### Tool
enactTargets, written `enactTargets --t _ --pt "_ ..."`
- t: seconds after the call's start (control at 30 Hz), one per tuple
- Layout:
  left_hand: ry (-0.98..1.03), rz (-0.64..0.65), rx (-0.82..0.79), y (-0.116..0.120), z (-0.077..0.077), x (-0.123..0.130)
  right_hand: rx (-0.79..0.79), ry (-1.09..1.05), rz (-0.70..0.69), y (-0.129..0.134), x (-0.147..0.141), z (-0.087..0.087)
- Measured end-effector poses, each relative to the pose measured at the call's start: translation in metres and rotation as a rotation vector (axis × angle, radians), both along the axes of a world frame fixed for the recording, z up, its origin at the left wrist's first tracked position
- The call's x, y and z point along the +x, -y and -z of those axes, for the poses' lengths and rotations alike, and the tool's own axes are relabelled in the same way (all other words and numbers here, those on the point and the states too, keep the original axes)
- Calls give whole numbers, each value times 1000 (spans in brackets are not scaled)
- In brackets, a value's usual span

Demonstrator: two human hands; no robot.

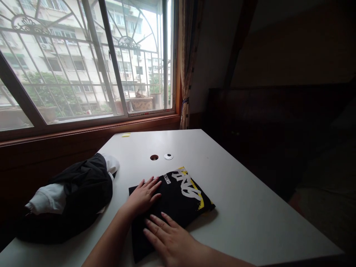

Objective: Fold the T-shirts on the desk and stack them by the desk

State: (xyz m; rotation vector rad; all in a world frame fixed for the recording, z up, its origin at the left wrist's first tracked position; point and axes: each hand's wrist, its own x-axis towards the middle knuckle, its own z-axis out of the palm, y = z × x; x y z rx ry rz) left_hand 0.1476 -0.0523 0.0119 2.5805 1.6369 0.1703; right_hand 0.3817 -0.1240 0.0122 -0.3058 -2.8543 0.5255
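Note:
A black garment, folded into a flat bundle (178, 207), lies on the white table, with grey-white lettering and yellow patches showing on its right part. My left hand (144, 194) rests flat on its left side, fingers stretched out. Closer to me, my right hand (168, 233) lies palm down on the lower part of the bundle, its fingers also extended. Neither hand grips the cloth. The undersides of both hands and the inner layers of the bundle are hidden.
A heap of black and white clothing (83, 185) lies at the table's left edge. Behind the bundle, the white tabletop (236, 196) has a round hole (154, 157) with a white round cap (168, 156) beside it. Yellow tape (126, 135) marks the far edge, below a barred window (83, 63).

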Motion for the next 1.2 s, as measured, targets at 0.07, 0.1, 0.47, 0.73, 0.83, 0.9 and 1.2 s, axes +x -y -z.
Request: enactTargets --t 0.07,0.1,0.47,0.73,0.83,0.9,1.2 --pt "1 -7 -4 0 -1 0 25 -8 -40 5 -1 5" --pt "2 -9 -2 0 -1 0 26 -9 -62 7 -1 5" --pt "25 -18 3 -2 6 -4 -118 105 406 -55 55 -31" --pt "42 -21 -5 1 1 -2 -91 358 898 -116 83 -18" --pt "36 -20 9 -1 4 -3 -7 276 793 -119 63 -18" --pt "29 -13 18 -2 6 -4 18 213 623 -120 46 -16" --pt "2 -17 15 -1 3 -2 -26 192 519 -171 37 -4"
